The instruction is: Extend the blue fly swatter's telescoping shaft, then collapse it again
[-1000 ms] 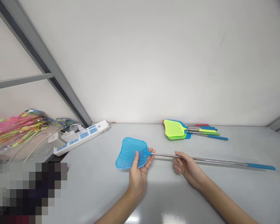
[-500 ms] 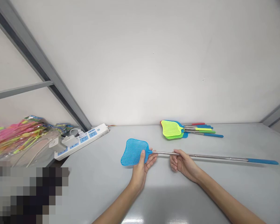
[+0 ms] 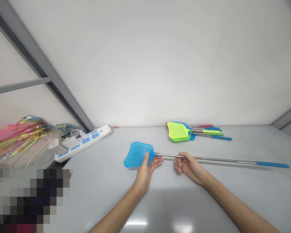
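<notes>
Left hand [image 3: 144,170] and right hand [image 3: 189,165] half closed, holding one blue telescopic fly swatter [image 3: 215,159] across them.
Far left of the hands, clear plastic packets [image 3: 36,120] contain pink and yellow pieces [image 3: 16,138], blurred; the left thumb and loose fingers sandwich the mesh head [image 3: 137,154] near its neck, the curled right fingers pinch the steel shaft [image 3: 168,155]; supporting both in line should avoid bending.

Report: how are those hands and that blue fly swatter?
Left hand holding blue fly swatter by its head. Right hand pinching metal shaft. Other fly swatters piled behind, out of the way.
</notes>
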`<state>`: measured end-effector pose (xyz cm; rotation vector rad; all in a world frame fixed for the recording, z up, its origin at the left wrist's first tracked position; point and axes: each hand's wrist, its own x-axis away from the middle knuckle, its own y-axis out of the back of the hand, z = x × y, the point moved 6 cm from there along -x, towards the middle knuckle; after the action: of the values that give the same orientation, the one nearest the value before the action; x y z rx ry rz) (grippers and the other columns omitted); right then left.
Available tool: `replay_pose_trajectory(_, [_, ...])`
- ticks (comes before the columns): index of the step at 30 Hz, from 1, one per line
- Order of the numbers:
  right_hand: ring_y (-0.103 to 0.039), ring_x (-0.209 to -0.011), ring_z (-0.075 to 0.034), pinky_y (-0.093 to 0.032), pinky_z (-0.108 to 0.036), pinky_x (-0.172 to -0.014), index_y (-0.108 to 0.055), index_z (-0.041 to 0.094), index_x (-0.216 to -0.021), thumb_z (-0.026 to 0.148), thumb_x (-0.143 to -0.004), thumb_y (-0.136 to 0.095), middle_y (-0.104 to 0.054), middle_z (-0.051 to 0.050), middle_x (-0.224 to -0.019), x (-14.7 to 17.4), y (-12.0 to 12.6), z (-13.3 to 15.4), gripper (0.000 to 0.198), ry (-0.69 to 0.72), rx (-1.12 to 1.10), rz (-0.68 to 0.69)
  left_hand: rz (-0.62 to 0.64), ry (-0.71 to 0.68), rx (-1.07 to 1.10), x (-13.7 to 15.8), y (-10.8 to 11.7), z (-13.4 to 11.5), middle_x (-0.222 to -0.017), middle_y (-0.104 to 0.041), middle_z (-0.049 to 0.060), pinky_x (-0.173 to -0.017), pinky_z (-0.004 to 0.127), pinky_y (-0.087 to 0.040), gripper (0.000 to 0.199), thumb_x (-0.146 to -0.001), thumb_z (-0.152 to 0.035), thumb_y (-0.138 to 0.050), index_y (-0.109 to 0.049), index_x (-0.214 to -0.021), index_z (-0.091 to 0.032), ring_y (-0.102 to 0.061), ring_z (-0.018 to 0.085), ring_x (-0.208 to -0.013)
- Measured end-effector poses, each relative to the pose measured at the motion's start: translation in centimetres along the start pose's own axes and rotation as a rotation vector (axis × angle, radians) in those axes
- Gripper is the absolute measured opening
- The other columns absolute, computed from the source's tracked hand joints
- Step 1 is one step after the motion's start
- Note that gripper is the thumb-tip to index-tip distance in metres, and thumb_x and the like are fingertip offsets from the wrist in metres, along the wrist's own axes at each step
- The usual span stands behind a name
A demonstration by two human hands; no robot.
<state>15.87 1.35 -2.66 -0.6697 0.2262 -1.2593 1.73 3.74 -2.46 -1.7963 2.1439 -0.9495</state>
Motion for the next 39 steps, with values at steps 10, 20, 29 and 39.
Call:
replay_pose_trajectory(10, [-0.045, -0.051, -0.013, -0.034, -0.028, -0.054, -0.050, 0.015, -0.055, 0.038, -0.080, -0.034, -0.044, -0.001, -0.053, 0.4, -0.7, 0.2, 0.038, 0.003, 0.117, 0.040, 0.103, 0.038, 0.069, 0.2, -0.4, 0.0, -0.089, -0.063, 0.014, -0.085, 0.037, -0.038, 0.038, -0.076, -0.039, -0.043, -0.060, -0.090, -0.008, -0.058, 0.024, -0.087])
replay_pose_trajectory(20, [-0.048, -0.053, -0.014, -0.036, -0.029, -0.057, -0.055, 0.012, -0.058, 0.043, -0.080, -0.031, -0.049, -0.004, -0.058, 0.5, -1.1, -0.1, 0.044, -0.035, 0.204, 0.098, 0.185, 0.066, 0.255, 0.7, -1.1, -0.5, -0.102, -0.058, 0.018, -0.093, 0.038, -0.032, 0.041, -0.078, -0.037, -0.040, -0.058, -0.094, -0.004, -0.049, 0.026, -0.103])
replay_pose_trajectory(29, [-0.050, -0.053, -0.014, -0.037, -0.028, -0.057, -0.057, 0.012, -0.062, 0.047, -0.079, -0.029, -0.051, -0.005, -0.056, 0.4, -1.1, -0.4, 0.048, -0.061, 0.247, 0.103, 0.212, 0.089, 0.298, 0.7, -1.2, -0.6, -0.105, -0.056, 0.018, -0.095, 0.038, -0.030, 0.041, -0.078, -0.037, -0.038, -0.057, -0.095, -0.004, -0.046, 0.026, -0.106])
replay_pose_trajectory(39, [-0.050, -0.054, -0.015, -0.037, -0.028, -0.056, -0.057, 0.011, -0.063, 0.044, -0.079, -0.030, -0.052, -0.005, -0.059, 0.4, -0.9, -0.3, 0.046, -0.054, 0.223, 0.082, 0.227, 0.105, 0.299, 0.9, -1.4, -0.7, -0.105, -0.056, 0.018, -0.095, 0.038, -0.030, 0.041, -0.079, -0.036, -0.038, -0.057, -0.096, -0.004, -0.046, 0.026, -0.106])
